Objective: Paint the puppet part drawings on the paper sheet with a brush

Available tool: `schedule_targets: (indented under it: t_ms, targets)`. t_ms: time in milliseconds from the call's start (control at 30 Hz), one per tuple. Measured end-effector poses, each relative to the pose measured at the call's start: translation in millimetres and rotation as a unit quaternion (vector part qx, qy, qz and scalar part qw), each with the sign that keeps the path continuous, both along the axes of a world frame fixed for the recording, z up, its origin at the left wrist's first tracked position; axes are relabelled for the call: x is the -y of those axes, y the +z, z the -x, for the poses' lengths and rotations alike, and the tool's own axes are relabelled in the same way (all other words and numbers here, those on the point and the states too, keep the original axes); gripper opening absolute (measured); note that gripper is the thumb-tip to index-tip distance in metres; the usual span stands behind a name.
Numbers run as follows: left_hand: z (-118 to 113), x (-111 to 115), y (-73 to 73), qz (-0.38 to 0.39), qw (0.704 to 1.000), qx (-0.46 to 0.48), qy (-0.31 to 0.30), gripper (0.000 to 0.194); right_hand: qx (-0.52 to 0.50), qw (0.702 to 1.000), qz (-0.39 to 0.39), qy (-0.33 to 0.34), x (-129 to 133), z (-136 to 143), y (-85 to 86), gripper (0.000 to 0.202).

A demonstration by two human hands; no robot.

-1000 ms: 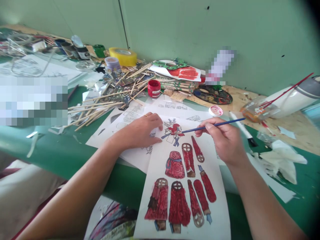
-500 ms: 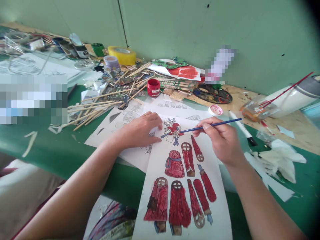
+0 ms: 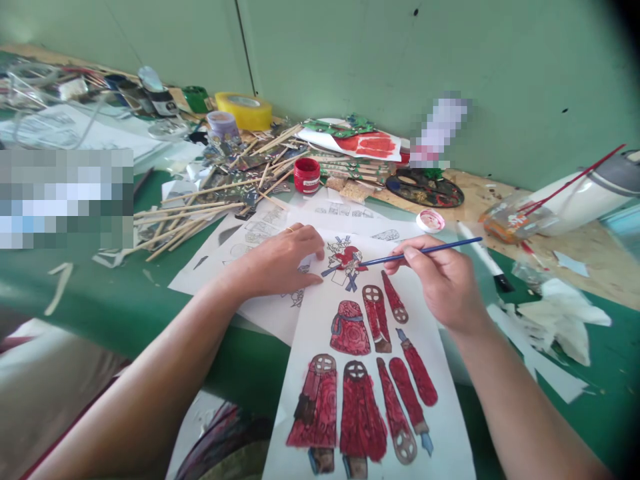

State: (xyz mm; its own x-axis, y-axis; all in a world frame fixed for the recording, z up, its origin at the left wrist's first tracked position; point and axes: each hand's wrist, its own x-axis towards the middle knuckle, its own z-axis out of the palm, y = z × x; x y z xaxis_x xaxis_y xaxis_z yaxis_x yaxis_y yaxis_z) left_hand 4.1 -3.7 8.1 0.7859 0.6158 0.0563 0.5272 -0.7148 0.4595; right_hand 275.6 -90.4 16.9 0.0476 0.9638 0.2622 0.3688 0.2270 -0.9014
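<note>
Between my two forearms lies a white sheet (image 3: 310,333) printed with figure parts, most of them painted dark red. My left hand (image 3: 283,260) rests on the upper left of the sheet, fingers apart, holding nothing. Pinched in my right hand (image 3: 435,273) is a thin blue paintbrush (image 3: 450,245). Its tip touches the small partly coloured red and blue drawing (image 3: 350,261) at the top of the sheet. Behind the sheet stand an open red paint jar (image 3: 307,175) and its upturned lid (image 3: 431,221).
Thin wooden sticks (image 3: 200,217) and painted cutouts pile up at the back left, near yellow tape (image 3: 243,111). A dark palette (image 3: 425,189) lies at the back. On the right are a jar with brushes (image 3: 517,220), a white bottle (image 3: 580,200), a marker (image 3: 485,257) and crumpled tissue (image 3: 570,320).
The lower part of the sheet has shifted slightly to the right. My hands and the brush have barely moved.
</note>
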Motion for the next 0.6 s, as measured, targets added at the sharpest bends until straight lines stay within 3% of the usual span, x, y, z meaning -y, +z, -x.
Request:
schedule_targets:
  t_ms: [400,600]
  targets:
    - [0.7,-0.8,-1.9,-0.008,1.000,0.009,-0.010,0.021,-0.018,0.999,0.001,-0.032,-2.7,-5.8,-1.6,0.015]
    - [0.5,0.2,0.0,-0.008,1.000,0.006,-0.004,0.019,-0.010,1.000,0.009,-0.009,-0.6,-2.6,1.2,0.016]
